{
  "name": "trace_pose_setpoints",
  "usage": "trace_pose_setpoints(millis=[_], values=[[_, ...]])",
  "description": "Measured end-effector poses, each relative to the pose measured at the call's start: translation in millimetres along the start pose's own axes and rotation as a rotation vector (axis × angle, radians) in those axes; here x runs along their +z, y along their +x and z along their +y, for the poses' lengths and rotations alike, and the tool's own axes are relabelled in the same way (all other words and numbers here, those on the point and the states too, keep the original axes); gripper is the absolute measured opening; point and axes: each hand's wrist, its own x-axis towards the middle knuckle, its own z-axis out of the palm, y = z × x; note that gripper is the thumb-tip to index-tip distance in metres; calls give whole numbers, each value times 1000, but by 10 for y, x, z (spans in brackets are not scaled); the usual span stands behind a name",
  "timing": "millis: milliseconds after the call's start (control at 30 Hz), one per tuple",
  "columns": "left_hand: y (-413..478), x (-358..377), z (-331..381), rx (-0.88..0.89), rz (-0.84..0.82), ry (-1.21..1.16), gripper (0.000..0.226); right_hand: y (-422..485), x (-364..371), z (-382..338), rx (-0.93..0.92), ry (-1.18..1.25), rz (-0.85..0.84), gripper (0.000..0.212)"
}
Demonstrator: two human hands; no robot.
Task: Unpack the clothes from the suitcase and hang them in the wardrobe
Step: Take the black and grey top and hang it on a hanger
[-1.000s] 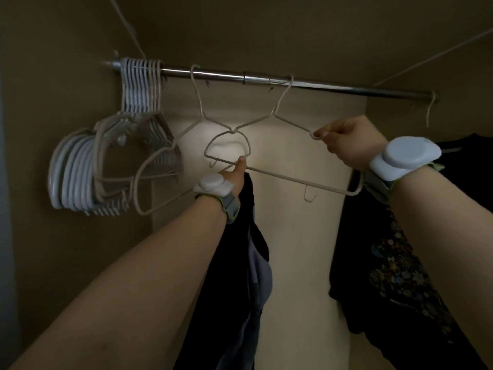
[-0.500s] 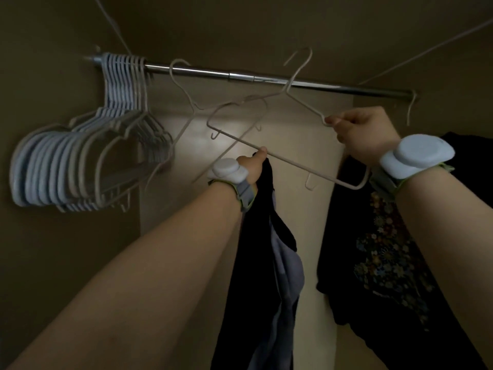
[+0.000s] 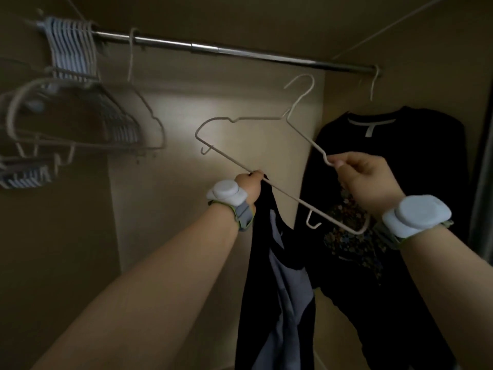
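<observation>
A thin white hanger (image 3: 256, 118) is off the metal rail (image 3: 240, 53) and tilted in mid-air below it. My right hand (image 3: 365, 180) pinches its right shoulder bend. My left hand (image 3: 249, 186) grips a dark garment with grey panels (image 3: 280, 276) that hangs straight down, and touches the hanger's lower bar. A black top with a flower print (image 3: 394, 182) hangs on its own hanger at the rail's right end.
Several empty white hangers (image 3: 72, 110) are bunched at the rail's left end, with one more single hanger (image 3: 138, 102) beside them. The wardrobe's beige back wall (image 3: 213, 209) is close behind. A dark door edge (image 3: 482, 182) runs down the right.
The hanger has been lifted off the rail and brought down and right. Both hands have dropped with it. The bunched hangers at the left are swinging.
</observation>
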Motion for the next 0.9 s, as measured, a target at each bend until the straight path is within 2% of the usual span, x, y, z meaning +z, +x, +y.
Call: trace_pose_setpoints(millis=[67,167,233,433,567,633,700,800,900], values=[[-49,46,-79,4,16,1,31,-35,13,124,69,-47,-68,21],[-168,132,-197,-20,-3,51,30,-101,-28,231,208,-110,-255,17],[-252,159,-318,-34,-27,78,31,-147,-32,263,252,-92,-296,17],[-653,266,-670,-6,-157,278,35,-290,-18,326,337,-57,-220,36],[-871,227,-850,-54,-228,364,23,-403,55,340,519,255,-153,29],[-985,167,-939,-133,-292,320,29,-517,78,412,573,356,-101,28],[-1105,82,-983,-255,-342,188,39,-628,51,472,585,353,-69,28],[-1155,-110,-1019,-324,-204,82,45,-747,-89,517,527,235,-82,33],[-1170,-335,-1023,-289,-100,283,50,-898,-248,602,407,36,-110,46]])
